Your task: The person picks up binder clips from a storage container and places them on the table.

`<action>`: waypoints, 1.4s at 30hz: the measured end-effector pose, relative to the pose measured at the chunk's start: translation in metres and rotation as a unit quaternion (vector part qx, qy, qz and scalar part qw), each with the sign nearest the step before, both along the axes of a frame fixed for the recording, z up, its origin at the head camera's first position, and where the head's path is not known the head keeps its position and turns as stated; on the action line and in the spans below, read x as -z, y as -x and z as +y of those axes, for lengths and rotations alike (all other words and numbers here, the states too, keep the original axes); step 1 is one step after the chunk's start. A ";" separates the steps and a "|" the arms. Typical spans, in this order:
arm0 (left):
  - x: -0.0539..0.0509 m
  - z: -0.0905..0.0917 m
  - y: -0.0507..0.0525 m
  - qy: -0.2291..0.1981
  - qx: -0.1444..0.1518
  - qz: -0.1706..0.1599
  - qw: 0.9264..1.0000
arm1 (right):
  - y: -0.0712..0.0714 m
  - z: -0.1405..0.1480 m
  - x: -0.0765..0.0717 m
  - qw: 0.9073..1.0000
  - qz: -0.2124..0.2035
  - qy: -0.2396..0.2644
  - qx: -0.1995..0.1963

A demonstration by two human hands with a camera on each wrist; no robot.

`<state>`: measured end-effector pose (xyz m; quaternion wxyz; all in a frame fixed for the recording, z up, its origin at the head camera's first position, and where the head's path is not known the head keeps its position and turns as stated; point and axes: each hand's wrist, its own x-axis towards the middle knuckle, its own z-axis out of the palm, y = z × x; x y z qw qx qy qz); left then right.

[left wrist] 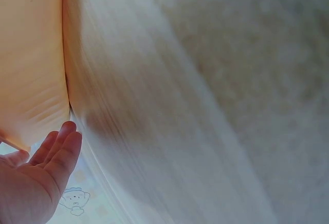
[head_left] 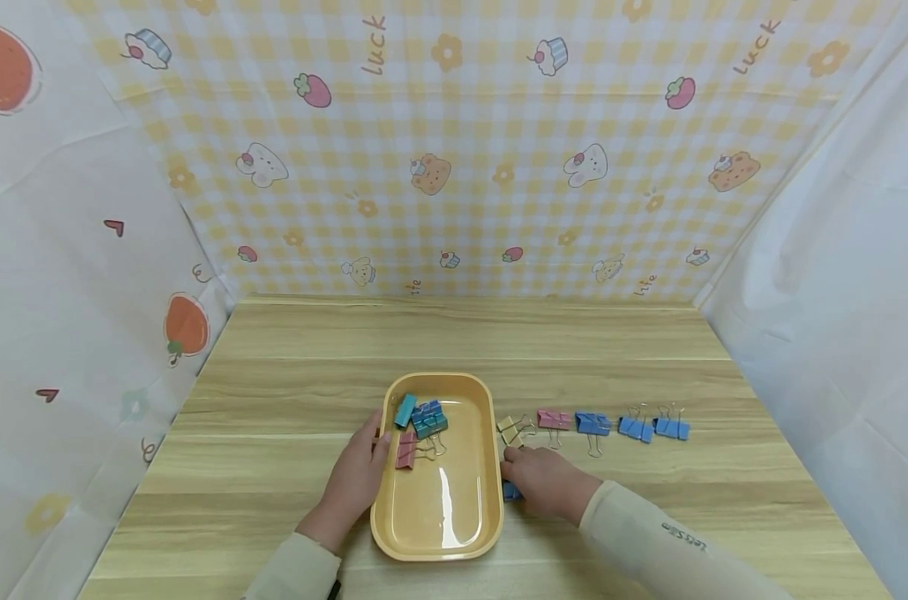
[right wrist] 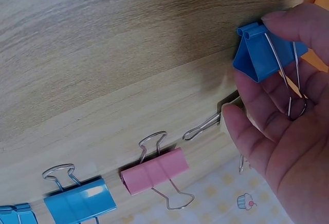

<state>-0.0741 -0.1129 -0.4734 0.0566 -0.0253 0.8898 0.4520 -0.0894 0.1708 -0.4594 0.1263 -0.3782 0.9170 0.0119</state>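
My left hand [head_left: 355,468] holds the left side of a yellow plastic tray [head_left: 491,492], thumb at the rim and fingers along the outer wall. In the left wrist view those fingers look fairly straight beside the tray wall [left wrist: 31,54]. At the tray's right side, my right hand [head_left: 547,479] pinches a blue binder clip [right wrist: 264,52] between thumb and fingers, close to the table. A yellow binder clip [head_left: 510,430] lies just beyond that hand, partly hidden by it in the right wrist view. Inside the tray lie a pink binder clip [head_left: 405,451], a blue one and teal ones [head_left: 430,425].
Right of the tray, a row on the wooden table [head_left: 311,333] continues with a pink binder clip [head_left: 554,419] and blue binder clips [head_left: 592,423]. A yellow checked cloth [head_left: 469,125] hangs behind the table, and white cloths [head_left: 836,275] hang at both sides.
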 end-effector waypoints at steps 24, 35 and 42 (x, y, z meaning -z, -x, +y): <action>0.000 -0.001 -0.002 -0.001 0.003 0.010 1.000 | -0.005 0.006 -0.019 0.999 0.013 0.049 0.008; -0.001 0.000 -0.002 -0.004 0.003 0.012 1.000 | -0.003 0.011 -0.034 0.996 0.022 0.076 0.032; -0.001 0.000 -0.002 -0.004 0.003 0.017 1.000 | -0.001 0.012 -0.042 0.993 0.037 0.099 0.047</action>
